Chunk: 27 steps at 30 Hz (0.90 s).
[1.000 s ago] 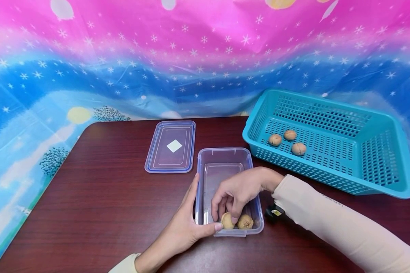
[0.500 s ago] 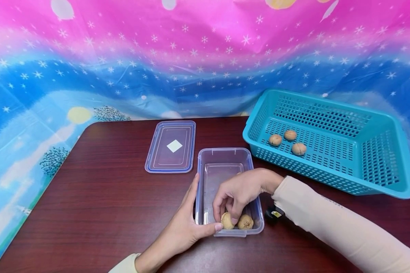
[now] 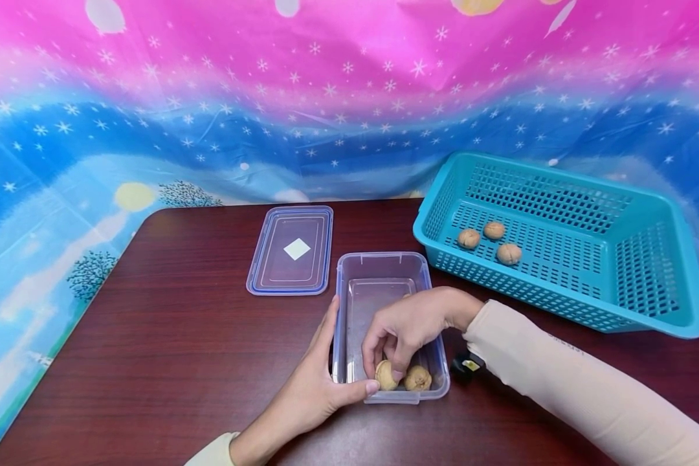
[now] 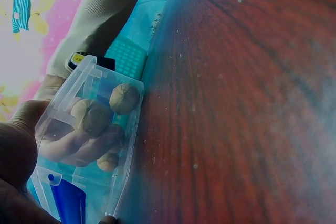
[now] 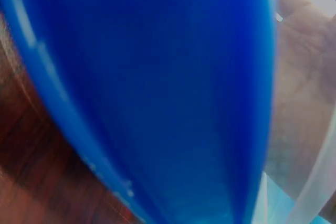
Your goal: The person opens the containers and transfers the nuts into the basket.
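Through the head camera I saw a dark red-brown table (image 3: 180, 323), its far-left corner rounded. Behind the table hung a creased backdrop (image 3: 349, 155), pink above blue, printed with white snowflakes (image 3: 418, 67); left of the table it showed dark trees (image 3: 92, 275). Soft sheen (image 3: 361, 437) lay across the table's near part.

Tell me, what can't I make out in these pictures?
Head view: container floor, partly hidden by the right hand's fingers.
Head view: lettering on the right sleeve, too small.
Left wrist view: part of the left hand, cut off by the left edge.
Right wrist view: anything behind the blurred blue surface.
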Available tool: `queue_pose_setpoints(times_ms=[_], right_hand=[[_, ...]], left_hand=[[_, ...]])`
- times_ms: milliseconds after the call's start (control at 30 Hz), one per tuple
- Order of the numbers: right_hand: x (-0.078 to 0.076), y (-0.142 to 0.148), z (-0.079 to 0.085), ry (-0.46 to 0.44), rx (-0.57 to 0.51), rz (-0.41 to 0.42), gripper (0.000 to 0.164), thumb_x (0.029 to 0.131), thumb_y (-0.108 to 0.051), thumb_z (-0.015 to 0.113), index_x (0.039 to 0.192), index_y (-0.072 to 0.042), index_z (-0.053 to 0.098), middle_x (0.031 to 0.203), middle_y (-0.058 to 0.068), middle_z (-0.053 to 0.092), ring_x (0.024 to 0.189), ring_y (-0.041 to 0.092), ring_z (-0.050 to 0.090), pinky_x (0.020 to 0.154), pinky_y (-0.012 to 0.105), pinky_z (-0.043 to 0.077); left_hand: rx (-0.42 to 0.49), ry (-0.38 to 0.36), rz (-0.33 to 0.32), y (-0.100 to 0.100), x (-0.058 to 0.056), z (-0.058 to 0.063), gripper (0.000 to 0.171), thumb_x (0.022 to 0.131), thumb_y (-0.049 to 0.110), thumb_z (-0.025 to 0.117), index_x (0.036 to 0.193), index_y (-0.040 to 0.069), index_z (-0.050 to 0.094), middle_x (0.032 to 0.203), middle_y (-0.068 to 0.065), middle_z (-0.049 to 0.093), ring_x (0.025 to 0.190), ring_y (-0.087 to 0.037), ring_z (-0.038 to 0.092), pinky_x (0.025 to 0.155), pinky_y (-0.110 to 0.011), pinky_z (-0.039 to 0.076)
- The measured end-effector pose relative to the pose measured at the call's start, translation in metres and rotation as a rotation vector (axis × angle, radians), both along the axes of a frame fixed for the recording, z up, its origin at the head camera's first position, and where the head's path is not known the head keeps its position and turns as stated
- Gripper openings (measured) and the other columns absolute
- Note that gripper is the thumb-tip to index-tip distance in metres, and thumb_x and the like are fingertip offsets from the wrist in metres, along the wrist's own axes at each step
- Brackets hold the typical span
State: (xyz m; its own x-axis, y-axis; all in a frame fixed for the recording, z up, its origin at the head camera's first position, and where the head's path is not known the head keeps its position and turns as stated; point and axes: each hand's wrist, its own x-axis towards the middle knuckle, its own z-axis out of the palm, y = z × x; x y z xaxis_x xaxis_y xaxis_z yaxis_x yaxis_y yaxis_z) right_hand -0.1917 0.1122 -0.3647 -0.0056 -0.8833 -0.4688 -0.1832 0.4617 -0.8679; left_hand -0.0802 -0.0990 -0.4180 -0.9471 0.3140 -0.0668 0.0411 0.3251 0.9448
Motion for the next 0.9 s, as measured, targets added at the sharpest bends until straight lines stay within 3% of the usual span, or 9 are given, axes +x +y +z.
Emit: queue_pose_setpoints(times_ms=[100, 233, 400, 567, 800, 900], right_hand=[[-0.001, 0.001, 0.001, 0.003, -0.011, -0.017, 0.025, 0.09, 0.002, 0.071, 0.115, -0.001, 0.074, 0.091, 0.002, 0.072, 0.074, 0.0, 0.06, 0.07, 0.018, 0.051], [-0.001, 0.004, 0.004, 0.03, -0.029, -0.04, 0.026, 0.091, 0.001, 0.07, 0.116, 0.001, 0.073, 0.089, -0.005, 0.07, 0.073, 0.0, 0.058, 0.069, 0.017, 0.05], [-0.002, 0.011, 0.013, 0.116, -0.063, -0.084, 0.026, 0.091, 0.0, 0.068, 0.116, -0.002, 0.074, 0.082, -0.011, 0.065, 0.069, 0.0, 0.054, 0.064, 0.016, 0.046], [-0.002, 0.02, 0.021, 0.175, -0.113, -0.159, 0.024, 0.092, -0.002, 0.069, 0.114, -0.006, 0.074, 0.076, -0.009, 0.06, 0.067, 0.003, 0.053, 0.063, 0.02, 0.048], [-0.002, 0.035, 0.029, 0.198, -0.134, -0.275, 0.027, 0.092, 0.0, 0.068, 0.118, -0.004, 0.073, 0.089, -0.002, 0.069, 0.079, 0.02, 0.068, 0.076, 0.033, 0.061], [-0.004, 0.044, 0.036, 0.247, -0.149, -0.307, 0.027, 0.093, -0.002, 0.069, 0.121, -0.003, 0.072, 0.095, 0.001, 0.069, 0.081, 0.019, 0.067, 0.077, 0.032, 0.06]], left_hand=[[-0.001, -0.012, 0.002, 0.0, 0.0, 0.001, 0.132, 0.073, 0.033, 0.093, 0.17, 0.033, 0.003, 0.177, -0.002, 0.007, 0.161, -0.027, 0.014, 0.127, -0.057, 0.015], [0.0, -0.029, 0.002, 0.0, 0.0, 0.001, 0.133, 0.073, 0.033, 0.093, 0.169, 0.036, 0.002, 0.177, 0.002, 0.007, 0.161, -0.022, 0.013, 0.128, -0.054, 0.014], [-0.005, -0.007, -0.001, 0.0, 0.0, -0.001, 0.131, 0.074, 0.032, 0.093, 0.17, 0.034, 0.002, 0.177, -0.002, 0.007, 0.161, -0.026, 0.014, 0.127, -0.058, 0.016], [-0.018, -0.013, 0.003, 0.0, 0.0, 0.0, 0.132, 0.074, 0.032, 0.093, 0.169, 0.037, 0.002, 0.177, 0.001, 0.008, 0.161, -0.022, 0.014, 0.128, -0.055, 0.016], [-0.019, -0.019, 0.006, 0.0, 0.0, 0.002, 0.132, 0.074, 0.031, 0.093, 0.169, 0.038, 0.003, 0.177, 0.002, 0.008, 0.161, -0.021, 0.013, 0.128, -0.055, 0.015], [-0.014, -0.014, 0.004, 0.0, 0.0, 0.001, 0.131, 0.074, 0.03, 0.093, 0.169, 0.037, 0.003, 0.177, 0.001, 0.008, 0.161, -0.022, 0.013, 0.128, -0.055, 0.015]])
